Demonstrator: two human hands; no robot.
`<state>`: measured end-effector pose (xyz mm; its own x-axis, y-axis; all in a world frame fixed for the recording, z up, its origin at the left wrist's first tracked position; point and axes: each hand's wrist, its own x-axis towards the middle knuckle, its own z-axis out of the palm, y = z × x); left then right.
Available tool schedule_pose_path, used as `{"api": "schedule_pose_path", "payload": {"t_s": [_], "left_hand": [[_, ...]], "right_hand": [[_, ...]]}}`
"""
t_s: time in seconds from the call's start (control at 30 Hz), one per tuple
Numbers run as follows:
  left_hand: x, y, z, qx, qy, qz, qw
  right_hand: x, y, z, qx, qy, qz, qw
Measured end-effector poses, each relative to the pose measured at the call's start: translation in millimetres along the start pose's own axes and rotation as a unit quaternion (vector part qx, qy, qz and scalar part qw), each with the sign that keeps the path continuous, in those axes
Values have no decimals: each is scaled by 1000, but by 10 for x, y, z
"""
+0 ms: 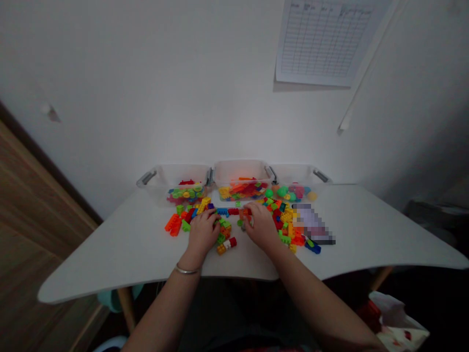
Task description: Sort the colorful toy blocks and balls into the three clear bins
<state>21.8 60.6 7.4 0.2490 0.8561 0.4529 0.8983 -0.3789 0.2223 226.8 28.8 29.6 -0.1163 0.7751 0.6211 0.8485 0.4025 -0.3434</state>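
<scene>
My left hand (202,232) and my right hand (262,226) rest on a white table (110,254), with a bangle (187,269) on my left wrist. Between them runs a row of joined plastic building bricks (231,211) in blue, red and orange. The fingertips of both hands grip its ends. Loose bricks in orange, green, yellow and red (223,234) lie around and between my hands. A red and yellow brick stack (226,246) sits just below the gap between them.
Several transparent plastic bins (240,178) with grey handles stand along the wall at the table's back edge, holding sorted bricks. A pixelated patch (313,224) covers something on the right. A printed grid sheet (324,39) hangs on the wall, and a wooden surface (36,220) lies left.
</scene>
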Motion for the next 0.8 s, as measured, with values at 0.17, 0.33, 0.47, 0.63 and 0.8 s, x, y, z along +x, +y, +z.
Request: {"api": "schedule_pose_path", "payload": {"t_s": [0.17,0.33,0.47,0.63,0.8], "left_hand": [[-1,7,0,1,5,6,1000],[-1,9,-1,4,6,2,1000],[-3,-4,11,7,3,4,1000],[-7,-3,6,8,3,5,1000],[-8,-2,3,9,-2,3,1000]], "right_hand": [[-236,-46,132,-83,-85,14,993],[-264,-44,167,-117,-126,39,984],[-265,-34,170,-128,-140,63,980],[-270,-10,154,-132,-133,76,979],[-261,8,143,-139,-129,69,979]]}}
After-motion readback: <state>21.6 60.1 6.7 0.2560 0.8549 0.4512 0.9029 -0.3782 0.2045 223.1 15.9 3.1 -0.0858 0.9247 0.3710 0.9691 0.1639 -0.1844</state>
